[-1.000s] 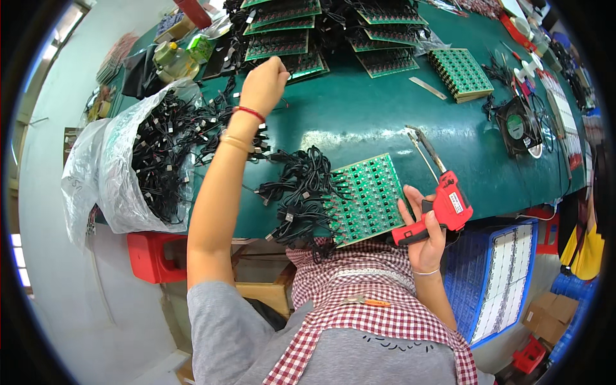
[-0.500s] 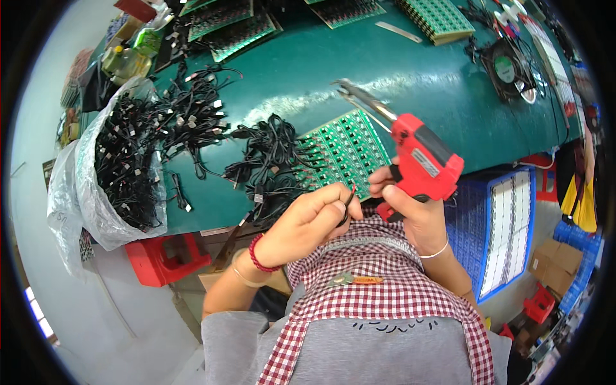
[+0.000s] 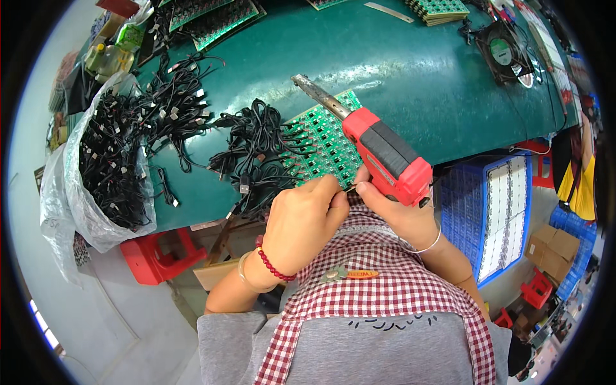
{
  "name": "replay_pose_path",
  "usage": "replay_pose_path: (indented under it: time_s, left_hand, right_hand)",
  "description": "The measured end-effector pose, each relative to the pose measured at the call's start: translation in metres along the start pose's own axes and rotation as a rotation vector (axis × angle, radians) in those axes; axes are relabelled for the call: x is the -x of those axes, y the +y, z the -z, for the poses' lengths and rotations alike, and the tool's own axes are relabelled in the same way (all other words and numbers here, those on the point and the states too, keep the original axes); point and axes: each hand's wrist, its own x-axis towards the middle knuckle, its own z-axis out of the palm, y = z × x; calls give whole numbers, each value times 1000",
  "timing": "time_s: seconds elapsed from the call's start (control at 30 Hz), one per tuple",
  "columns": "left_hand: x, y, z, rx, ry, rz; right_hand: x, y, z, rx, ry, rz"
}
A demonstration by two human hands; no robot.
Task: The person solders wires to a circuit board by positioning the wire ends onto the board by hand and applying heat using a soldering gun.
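My left hand (image 3: 300,221) is closed in a pinch near the board's front edge. A thin wire end (image 3: 350,188) shows between its fingertips and my right thumb; the rest of that cable is hidden. My right hand (image 3: 407,221) grips a red and black soldering gun (image 3: 393,153), its metal barrel slanting up and left above a green circuit board panel (image 3: 328,144). Black cables with red wire ends lie along the panel's left side, beside a bundle of black USB cables (image 3: 256,131).
More black cables spill from a clear plastic bag (image 3: 72,183) on the left. Circuit board stacks (image 3: 443,9) sit at the table's far side with a metal ruler (image 3: 389,12). A fan (image 3: 504,51) stands at far right; a blue crate (image 3: 478,218) is below it.
The soldering gun has turned, and its barrel has swung left over the panel. My hands have come together at the wire end, and my left hand has rolled over, hiding the black cable.
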Motion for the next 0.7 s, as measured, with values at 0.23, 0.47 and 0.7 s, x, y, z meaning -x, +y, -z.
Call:
replay_pose_path:
  time_s: [0.23,0.47,0.7]
  left_hand:
    - [-3,-6,-10,291,163,-36]
    - [-1,0,-17,290,218,114]
    - [-4,-7,-17,128,270,16]
  right_hand:
    - [2,5,-1,84,78,-50]
    - [4,19,-1,614,-23,131]
    - [2,13,-8,70,-6,-204]
